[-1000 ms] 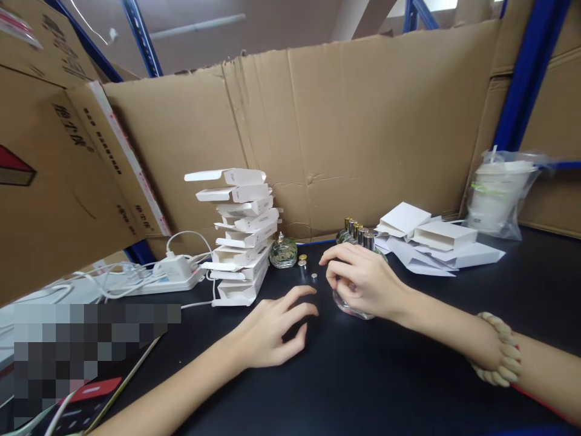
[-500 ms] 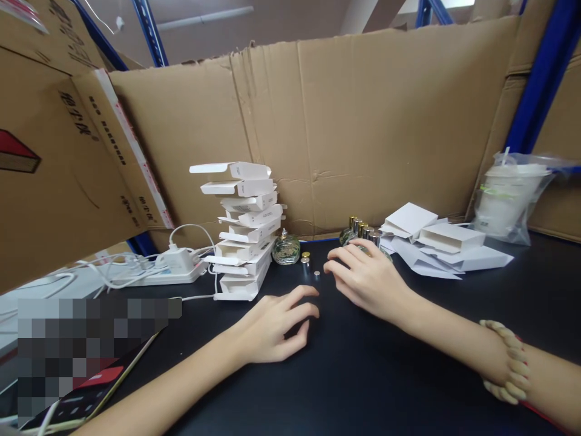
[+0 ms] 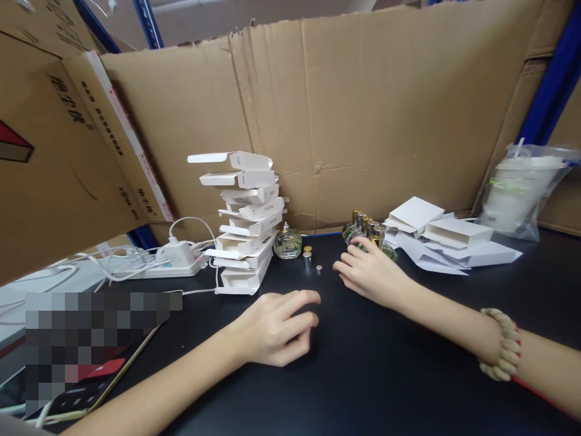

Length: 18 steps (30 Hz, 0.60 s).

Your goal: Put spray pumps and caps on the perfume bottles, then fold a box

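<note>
My left hand hovers low over the black tabletop, fingers bent and apart, with nothing visible in it. Farther right, my right hand has loosely curled fingers with small gaps and no visible object between them. Just behind it stands a row of glass perfume bottles with gold and silver caps, partly hidden by the hand; whether it touches them I cannot tell. Between and beyond the hands are an uncapped round perfume bottle, a silver cap, a gold cap and a small pale disc.
A tall stack of open white boxes rises behind my left hand. More white boxes and folded card lie at right, near a bagged cup. At left are a power strip with cables and a partly blurred screen. Cardboard walls the back.
My right hand's fingers have drawn closer together, and more of the bottle row shows behind it. My left hand's fingers curl slightly more. The view has tilted down a little.
</note>
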Each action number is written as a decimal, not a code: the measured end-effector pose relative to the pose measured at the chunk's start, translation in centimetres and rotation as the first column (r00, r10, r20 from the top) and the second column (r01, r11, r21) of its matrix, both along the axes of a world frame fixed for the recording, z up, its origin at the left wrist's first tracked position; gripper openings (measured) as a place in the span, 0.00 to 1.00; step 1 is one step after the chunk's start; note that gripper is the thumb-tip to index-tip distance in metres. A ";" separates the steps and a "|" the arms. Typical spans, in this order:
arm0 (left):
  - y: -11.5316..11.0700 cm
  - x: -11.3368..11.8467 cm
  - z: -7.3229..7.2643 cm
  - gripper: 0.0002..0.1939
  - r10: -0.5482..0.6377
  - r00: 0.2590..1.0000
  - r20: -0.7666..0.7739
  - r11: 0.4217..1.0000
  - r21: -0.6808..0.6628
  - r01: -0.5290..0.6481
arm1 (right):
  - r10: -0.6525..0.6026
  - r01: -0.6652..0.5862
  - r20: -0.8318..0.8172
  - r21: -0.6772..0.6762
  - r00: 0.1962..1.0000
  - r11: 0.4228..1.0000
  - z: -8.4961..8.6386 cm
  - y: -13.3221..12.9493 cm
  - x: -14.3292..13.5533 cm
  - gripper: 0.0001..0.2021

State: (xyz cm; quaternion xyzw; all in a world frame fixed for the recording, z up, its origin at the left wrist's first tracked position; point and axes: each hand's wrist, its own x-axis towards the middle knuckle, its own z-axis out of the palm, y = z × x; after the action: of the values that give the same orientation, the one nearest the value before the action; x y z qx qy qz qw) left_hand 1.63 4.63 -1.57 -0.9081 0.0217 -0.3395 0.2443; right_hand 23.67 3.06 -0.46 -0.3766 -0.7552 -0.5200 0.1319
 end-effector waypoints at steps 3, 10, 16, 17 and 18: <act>0.0 0.0 0.0 0.07 -0.001 1.000 -0.003 1.000 -0.004 0.001 | 0.035 -0.034 -0.030 0.009 0.999 0.999 0.1 0.6 0.6 0.06; 0.0 -0.2 -0.1 0.08 0.015 1.000 -0.003 1.000 -0.007 -0.015 | 0.241 -0.237 -0.138 0.042 0.961 0.971 -0.4 1.4 1.8 0.11; -0.1 0.1 -0.2 0.08 0.006 1.000 0.002 1.000 -0.012 -0.006 | 0.346 -0.318 -0.211 0.155 0.914 0.935 -0.6 0.9 0.5 0.10; -0.1 0.1 -0.2 0.08 0.007 1.000 -0.002 1.000 -0.015 -0.007 | 0.354 -0.326 -0.228 0.151 0.907 0.933 -0.6 0.7 0.2 0.10; 0.0 0.2 -0.3 0.09 0.009 1.000 -0.007 1.000 -0.017 -0.009 | 0.368 -0.343 -0.235 0.143 0.900 0.928 -0.5 0.6 0.0 0.10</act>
State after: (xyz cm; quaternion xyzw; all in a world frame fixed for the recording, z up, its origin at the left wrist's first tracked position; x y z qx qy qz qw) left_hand 1.79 4.61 -1.85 -0.9114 0.0154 -0.3354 0.2379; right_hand 23.71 3.68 -0.96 -0.2896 -0.7614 -0.4701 0.3398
